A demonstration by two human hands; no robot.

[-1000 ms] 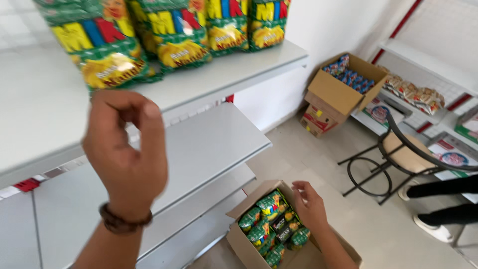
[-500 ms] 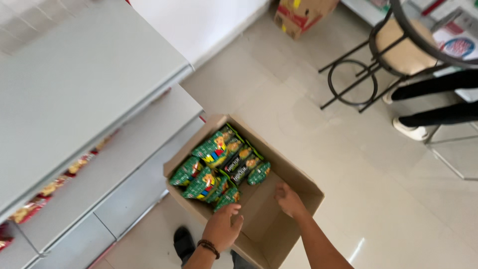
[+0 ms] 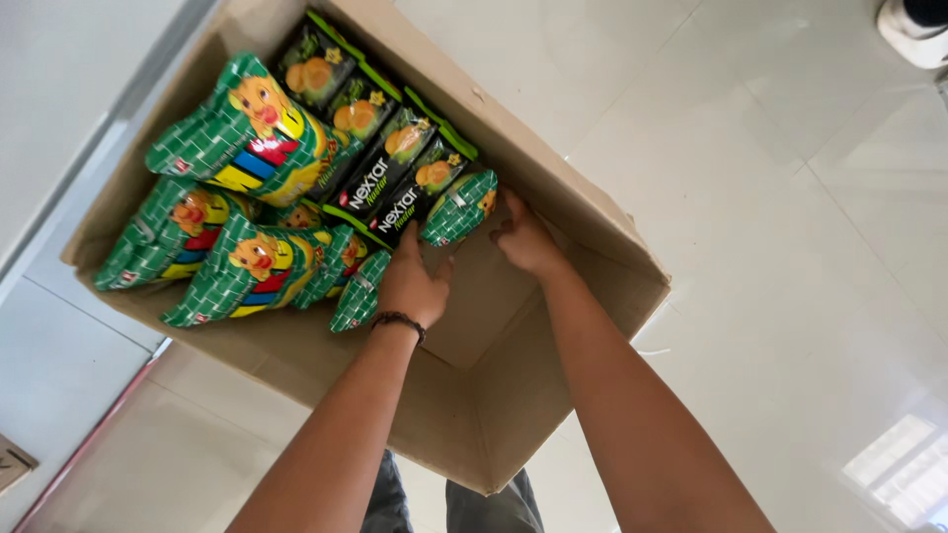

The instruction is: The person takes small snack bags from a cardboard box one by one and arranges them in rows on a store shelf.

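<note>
An open cardboard box (image 3: 583,222) on the floor holds several green snack bags (image 3: 247,138) with a cartoon figure and some dark green cookie packets (image 3: 390,183). My left hand (image 3: 410,284), with a dark bracelet at the wrist, reaches into the box; its fingers are tucked in among the bags beside a small green bag (image 3: 357,293). My right hand (image 3: 525,242) is next to it, fingers curled on the edge of another green snack bag (image 3: 459,209). The right half of the box floor is bare cardboard.
A pale grey shelf unit (image 3: 59,109) runs along the left, close to the box. Light floor tiles (image 3: 790,247) spread to the right. Someone's white shoe (image 3: 913,30) shows at the top right corner. My trouser legs (image 3: 444,508) are just below the box.
My view has dropped from the shelves down to the box. Both hands have come down into the box and onto the snack bags.
</note>
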